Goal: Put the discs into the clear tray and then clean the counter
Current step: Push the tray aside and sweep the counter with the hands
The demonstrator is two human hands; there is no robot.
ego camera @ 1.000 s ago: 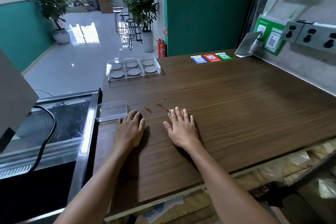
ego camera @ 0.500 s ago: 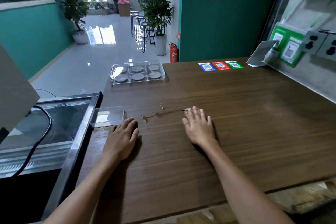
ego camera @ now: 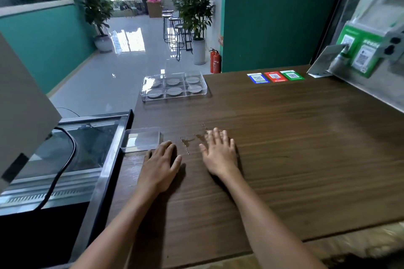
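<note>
A clear tray [ego camera: 206, 90] with several compartments stands at the far left of the wooden counter [ego camera: 295, 148]. A grey disc [ego camera: 174, 91] lies in each of its compartments. My left hand [ego camera: 159, 165] lies flat on the counter, fingers relaxed, holding nothing. My right hand [ego camera: 219, 153] presses flat on the wood with straight fingers, its fingertips at a small brownish spill [ego camera: 187, 141] that spreads between the two hands. A thin wet streak runs from the spill toward my right fingertips.
A small clear box [ego camera: 142, 139] sits at the counter's left edge, just beyond my left hand. Left of it is a glass-topped freezer [ego camera: 87, 144] with a black cable. Three QR cards [ego camera: 276, 76] lie at the far edge. A wall panel with sockets rises on the right.
My right hand slid right across the spill, then back left toward it, smearing the liquid into a streak. My left hand stayed put. The camera tilted up.
</note>
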